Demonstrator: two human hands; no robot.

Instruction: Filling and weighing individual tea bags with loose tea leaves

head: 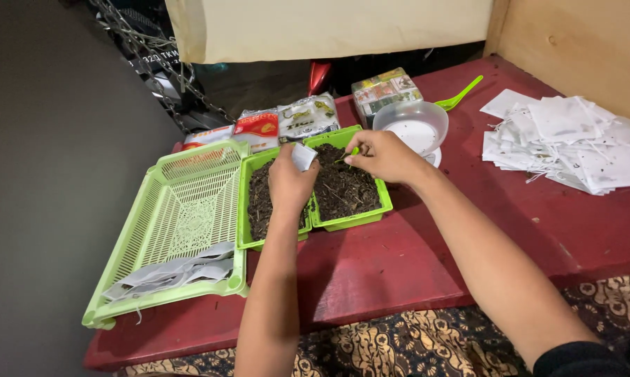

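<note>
Here, in the head view, the left hand (pixel 290 183) pinches a small white bag (pixel 304 156) upright over the two green trays (pixel 347 220) of dark tea, mouth up for filling. At three o'clock of it, the right hand (pixel 382 155) closes its grip on a green scoop (pixel 351 153), tipped toward the bag. Both forearms reach across the red surface (pixel 398 258).

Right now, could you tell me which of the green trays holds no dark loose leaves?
The large slotted tray on the left: it holds only pale filled bags at its near end, while the two small trays beside it are full of dark leaves.
</note>
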